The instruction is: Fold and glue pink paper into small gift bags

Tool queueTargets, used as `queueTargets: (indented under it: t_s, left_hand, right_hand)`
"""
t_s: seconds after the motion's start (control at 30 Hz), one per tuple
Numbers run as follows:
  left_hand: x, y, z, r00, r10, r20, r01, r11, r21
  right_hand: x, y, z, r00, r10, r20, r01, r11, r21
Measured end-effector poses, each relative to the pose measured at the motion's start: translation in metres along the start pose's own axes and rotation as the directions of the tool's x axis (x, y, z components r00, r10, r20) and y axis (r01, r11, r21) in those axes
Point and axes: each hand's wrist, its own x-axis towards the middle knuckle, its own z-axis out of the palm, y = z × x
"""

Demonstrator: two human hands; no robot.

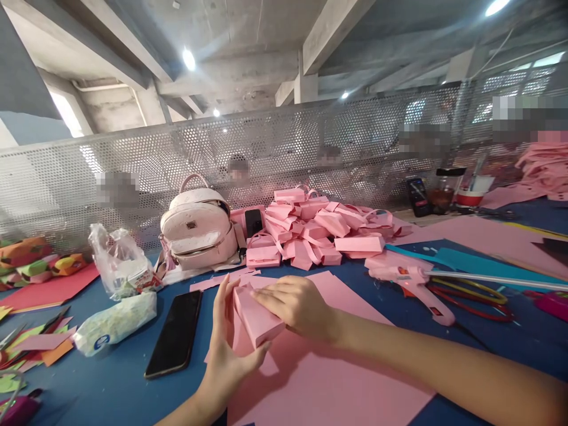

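A small pink paper box (258,318) is held between my two hands, tilted above large pink paper sheets (328,378). My left hand (226,349) grips its left side and near end, with the thumb at the lower corner. Across the top and right side, the fingers of my right hand (295,305) press on the paper. Behind the hands lies a heap of similar pink paper boxes (328,225), some with strap-like handles. A pink glue gun (415,287) rests on the blue table to the right.
Left of my hands lie a black phone (174,334), a tissue pack (116,322) and a plastic bag (122,260). A pale backpack (197,228) stands behind them. Paper scraps (44,343) lie far left. Coiled cords (473,299) sit right, before a perforated metal screen (275,142).
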Motion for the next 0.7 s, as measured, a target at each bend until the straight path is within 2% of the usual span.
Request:
queueTargets:
  t_s: [0.17,0.5,0.7]
  left_hand:
    - [0.001,0.007,0.002,1.000,-0.020,-0.006,0.020,1.000,-0.011]
    - [0.003,-0.002,0.003,0.985,-0.172,0.019,0.173,0.979,-0.110]
    - [0.002,-0.009,0.002,0.968,-0.246,0.055,0.251,0.958,-0.138]
  right_hand:
    - [-0.002,0.002,-0.001,0.999,-0.011,0.049,0.009,1.000,0.025]
    - [0.007,0.016,-0.001,0.993,-0.112,0.028,0.115,0.983,-0.144]
    - [0.008,0.021,0.001,0.995,-0.086,0.054,0.095,0.980,-0.176]
